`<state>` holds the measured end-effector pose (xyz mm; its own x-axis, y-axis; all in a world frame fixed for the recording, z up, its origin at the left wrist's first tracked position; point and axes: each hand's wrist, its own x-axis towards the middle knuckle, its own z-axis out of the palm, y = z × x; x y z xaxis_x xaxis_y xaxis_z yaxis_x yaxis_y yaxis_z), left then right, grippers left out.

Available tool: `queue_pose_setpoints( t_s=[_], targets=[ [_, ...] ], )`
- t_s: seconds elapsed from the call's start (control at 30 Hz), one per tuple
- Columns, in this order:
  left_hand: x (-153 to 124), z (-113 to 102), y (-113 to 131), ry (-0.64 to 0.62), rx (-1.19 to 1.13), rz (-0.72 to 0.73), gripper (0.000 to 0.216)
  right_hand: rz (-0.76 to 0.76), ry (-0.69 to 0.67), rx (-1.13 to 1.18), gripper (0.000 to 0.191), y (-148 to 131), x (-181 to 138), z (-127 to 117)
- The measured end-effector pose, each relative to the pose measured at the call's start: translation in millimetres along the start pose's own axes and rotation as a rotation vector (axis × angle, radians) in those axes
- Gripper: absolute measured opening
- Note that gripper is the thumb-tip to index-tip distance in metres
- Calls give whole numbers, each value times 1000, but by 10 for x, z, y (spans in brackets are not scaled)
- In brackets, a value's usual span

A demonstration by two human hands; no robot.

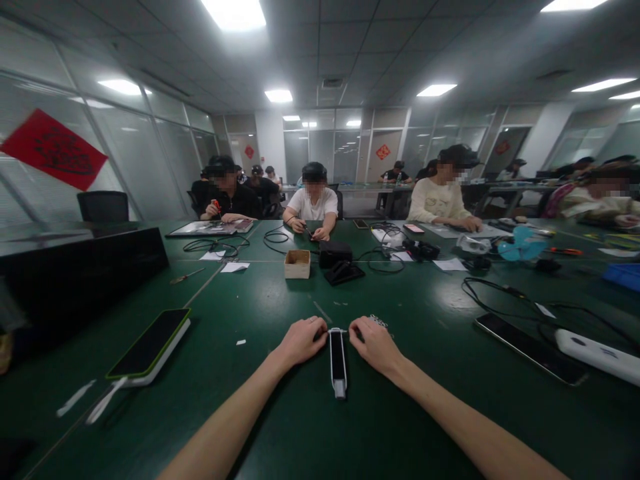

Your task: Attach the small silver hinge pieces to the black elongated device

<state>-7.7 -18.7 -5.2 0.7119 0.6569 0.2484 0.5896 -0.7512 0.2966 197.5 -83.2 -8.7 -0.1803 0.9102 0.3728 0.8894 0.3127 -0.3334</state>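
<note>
On the green table [280, 433] in front of me lies a narrow device [339, 360] with a black face, a white rim and a silvery block at its near end. My left hand [303, 339] rests on the left of its far end, fingers curled and closed. Across from it, my right hand [374, 341] is closed too, thumb and fingers together. A thin pale strip [337, 330] runs between the fingertips at the device's far end; whether the fingers pinch it is too small to tell. Behind my right hand sits a silvery chain-like thing [379, 321], partly hidden.
To the left, a phone [150, 343] lies on a white block with a cable; a black screen [85, 287] stands beyond. A small box [297, 265] and black case [335, 253] sit ahead. Another phone [530, 348] lies right. Several people work across the table.
</note>
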Motion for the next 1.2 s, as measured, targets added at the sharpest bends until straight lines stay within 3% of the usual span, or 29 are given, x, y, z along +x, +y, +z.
queue_pose_setpoints(
  t_s=[0.57, 0.83, 1.2],
  targets=[
    [-7, -7, 6, -17, 11, -2, 8, 66, -77, 31, 17, -26, -10, -69],
    [-9, -18, 12, -18, 19, 3, 8, 0, -47, 73, 11, 7, -6, -45],
    [-7, -7, 6, -14, 17, 6, 9, -28, -82, 155, 17, 16, -1, -60]
  ],
)
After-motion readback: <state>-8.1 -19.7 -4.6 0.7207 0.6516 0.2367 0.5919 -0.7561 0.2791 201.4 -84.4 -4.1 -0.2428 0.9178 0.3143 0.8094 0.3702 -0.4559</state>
